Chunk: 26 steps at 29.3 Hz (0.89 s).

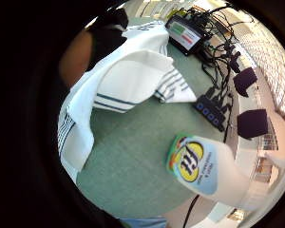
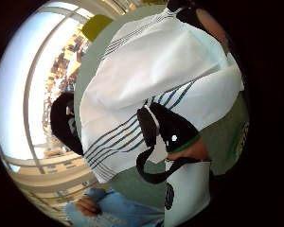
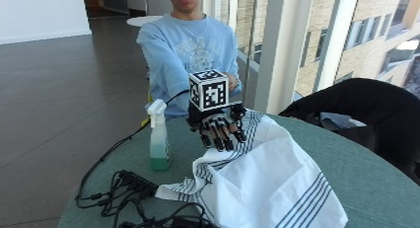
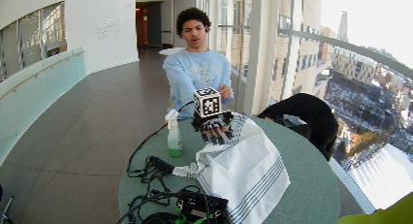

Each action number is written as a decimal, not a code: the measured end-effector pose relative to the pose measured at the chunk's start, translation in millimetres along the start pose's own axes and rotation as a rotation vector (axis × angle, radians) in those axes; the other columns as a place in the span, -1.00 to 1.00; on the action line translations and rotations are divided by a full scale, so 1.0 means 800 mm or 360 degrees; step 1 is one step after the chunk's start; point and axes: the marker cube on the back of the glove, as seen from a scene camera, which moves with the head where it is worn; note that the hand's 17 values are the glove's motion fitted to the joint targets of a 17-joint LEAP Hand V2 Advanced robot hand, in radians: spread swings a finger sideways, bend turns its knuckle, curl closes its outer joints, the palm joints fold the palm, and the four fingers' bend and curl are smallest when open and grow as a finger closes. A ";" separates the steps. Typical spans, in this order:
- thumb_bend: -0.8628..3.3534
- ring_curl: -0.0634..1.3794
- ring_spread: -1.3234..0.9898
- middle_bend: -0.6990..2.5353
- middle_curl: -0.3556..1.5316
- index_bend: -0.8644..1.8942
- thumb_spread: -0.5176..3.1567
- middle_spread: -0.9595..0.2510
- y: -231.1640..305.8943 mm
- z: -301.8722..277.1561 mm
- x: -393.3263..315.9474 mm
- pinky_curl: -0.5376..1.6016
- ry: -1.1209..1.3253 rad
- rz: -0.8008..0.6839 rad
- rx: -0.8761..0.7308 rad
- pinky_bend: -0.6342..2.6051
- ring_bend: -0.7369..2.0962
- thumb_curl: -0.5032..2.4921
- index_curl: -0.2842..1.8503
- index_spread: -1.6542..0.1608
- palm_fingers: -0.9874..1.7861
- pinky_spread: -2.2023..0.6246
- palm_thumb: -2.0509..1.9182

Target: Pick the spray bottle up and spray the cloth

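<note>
**Spray bottle stands untouched as gloved hand hangs over the cloth**

A person seated at the far side of a round green surface holds the gloved right hand in the air above the far end of a white, blue-striped cloth. The grip is released: the fingers point down, relaxed and spread, with nothing between them. The spray bottle stands upright on the surface just to the left of the hand in the outside view, apart from it, with green liquid showing in its lower part and its white trigger head on top. The cloth lies rumpled from the person's side to the near edge, one fold raised.

By this showing the task has hardly begun: the bottle has not been lifted and no spraying can be judged to have happened. Reaching left to the bottle, taking hold, lifting it and aiming at the cloth all remain.

The person's bare hand is mostly hidden behind the glove; it seems raised near the cloth's far edge, but whether it holds the cloth cannot be told. Which way the nozzle faces is hard to make out. A tangle of black cables and a power strip lie at the near left, cut off by the picture's edge. A dark coat is draped over a chair on the right.
</note>
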 end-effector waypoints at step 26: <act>-0.52 -0.62 0.15 -0.37 -0.33 -0.26 -0.14 0.47 0.017 0.001 -0.005 -0.28 -0.0022 -0.0038 -0.0001 -0.47 -0.30 -0.53 -0.50 0.37 0.09 0.71 0.31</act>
